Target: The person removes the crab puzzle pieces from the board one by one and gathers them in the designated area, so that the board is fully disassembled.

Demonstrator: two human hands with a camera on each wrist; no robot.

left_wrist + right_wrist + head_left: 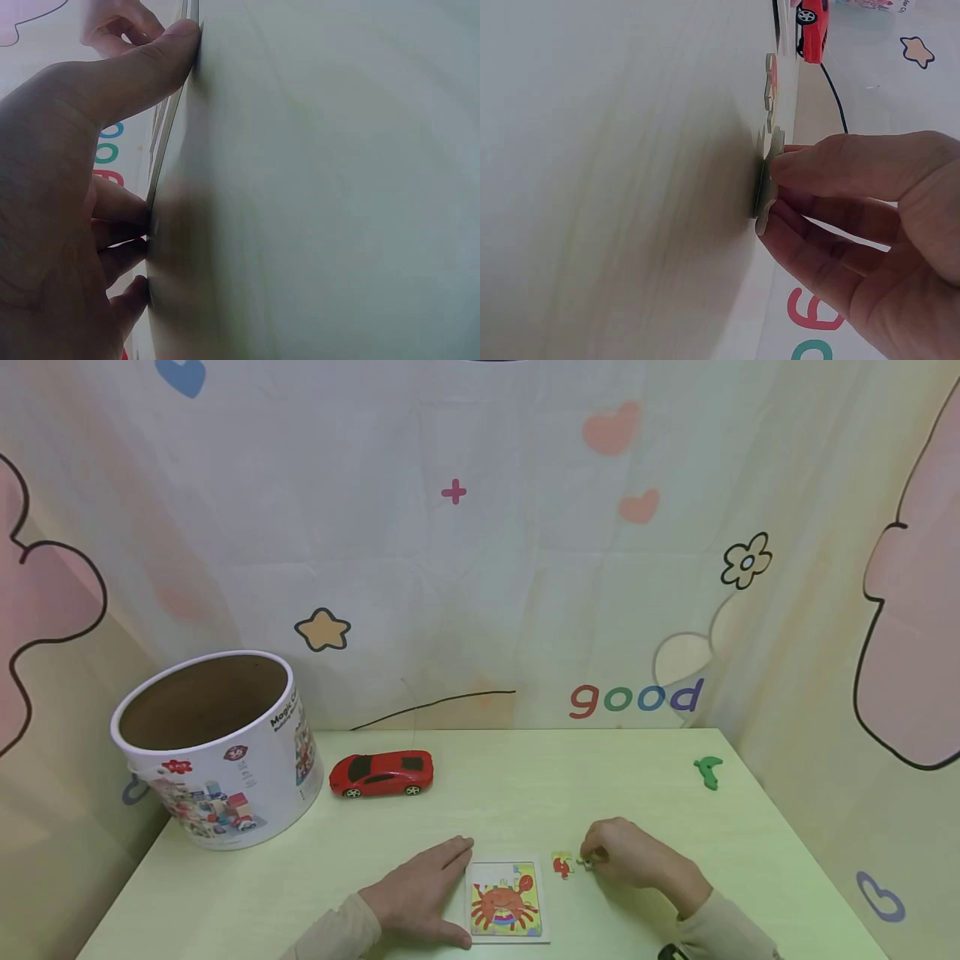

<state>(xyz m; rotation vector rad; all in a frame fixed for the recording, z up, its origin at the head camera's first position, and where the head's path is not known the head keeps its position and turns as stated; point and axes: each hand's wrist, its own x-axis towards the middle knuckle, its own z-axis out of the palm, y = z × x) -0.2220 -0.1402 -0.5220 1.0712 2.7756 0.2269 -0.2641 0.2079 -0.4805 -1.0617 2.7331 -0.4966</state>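
Note:
A square crab puzzle (pixel 504 906) in a white frame lies flat on the table, near the front. My left hand (pixel 423 893) rests at its left side, fingers extended and thumb near the lower left corner. In the left wrist view, the thumb (pixel 142 82) touches the frame's edge. To the right of the frame, my right hand (pixel 626 853) pinches a puzzle piece (pixel 771 180) between thumb and fingers, just over the table. Much of that piece's picture side is hidden by the hand. Between the frame and this hand lies a red and yellow puzzle piece (pixel 562 865).
A red toy car (pixel 382 774) stands toward the back of the table. Left of it is a large white bucket (pixel 240 802) with printed sides. A small green curved object (pixel 708 772) lies at the back right. A printed curtain (pixel 465 577) hangs behind the table.

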